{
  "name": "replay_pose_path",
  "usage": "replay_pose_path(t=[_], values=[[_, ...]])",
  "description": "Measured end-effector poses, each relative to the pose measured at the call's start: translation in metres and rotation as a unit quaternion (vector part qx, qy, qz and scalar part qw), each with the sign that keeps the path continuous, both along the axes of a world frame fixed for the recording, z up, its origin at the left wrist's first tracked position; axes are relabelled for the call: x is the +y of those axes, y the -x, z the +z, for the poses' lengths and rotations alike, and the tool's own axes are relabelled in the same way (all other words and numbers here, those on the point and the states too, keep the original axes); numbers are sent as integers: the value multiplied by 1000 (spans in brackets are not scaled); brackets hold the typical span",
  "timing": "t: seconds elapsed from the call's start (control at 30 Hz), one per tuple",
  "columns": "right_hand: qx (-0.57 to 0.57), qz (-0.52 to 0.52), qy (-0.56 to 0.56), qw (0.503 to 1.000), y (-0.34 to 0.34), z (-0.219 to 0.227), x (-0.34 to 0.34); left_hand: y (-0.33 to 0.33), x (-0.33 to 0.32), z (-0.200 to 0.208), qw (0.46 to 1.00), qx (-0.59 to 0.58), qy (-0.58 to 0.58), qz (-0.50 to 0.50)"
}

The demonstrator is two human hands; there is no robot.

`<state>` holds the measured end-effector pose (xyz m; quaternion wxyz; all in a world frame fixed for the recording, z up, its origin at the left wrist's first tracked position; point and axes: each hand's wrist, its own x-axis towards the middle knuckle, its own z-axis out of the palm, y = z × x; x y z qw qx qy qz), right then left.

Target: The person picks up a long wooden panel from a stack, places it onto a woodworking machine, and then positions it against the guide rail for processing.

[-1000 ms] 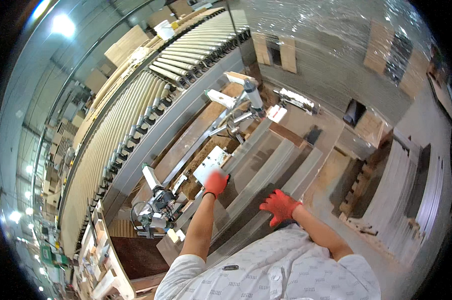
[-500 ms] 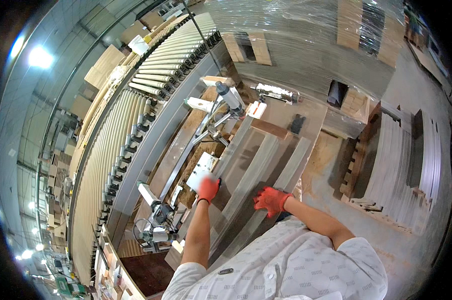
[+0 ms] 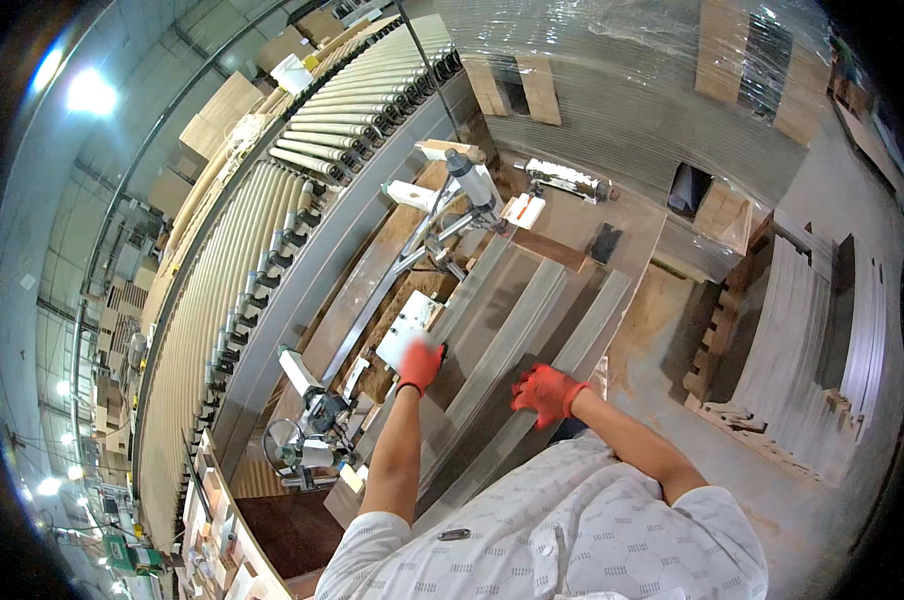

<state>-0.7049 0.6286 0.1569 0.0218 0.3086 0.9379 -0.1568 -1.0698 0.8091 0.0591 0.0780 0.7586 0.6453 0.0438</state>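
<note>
Nearest the person, the right hand (image 3: 549,395), red-gloved, lies over the outer grey plank (image 3: 592,325); its grip is released, fingers spread. The plank's long axis runs lower left to upper right, roughly parallel to the middle grey plank (image 3: 512,325), both on the brown desk (image 3: 632,222). The right hand is the nearer of the two; the outer grey plank extends both ways from beneath it. The left hand (image 3: 420,366) is at the white plate (image 3: 408,322); whether its grip is clenched or grasping cannot be told. Beyond: a grey cylinder (image 3: 471,178), a roller conveyor (image 3: 240,245), a film-wrapped stack (image 3: 612,125)
</note>
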Motion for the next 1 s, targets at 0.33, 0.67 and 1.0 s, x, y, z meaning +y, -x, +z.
replay_pose_path(t=[0.33,0.67,1.0], values=[[1,3,-1,1000,3,11,6,4,9,2,998,55,30,-16],[43,1,-14,999,7,3,10,12,13,1,996,30,74,30],[36,-3,-17,999,13,-4,11,4,8,18,996,44,76,23]])
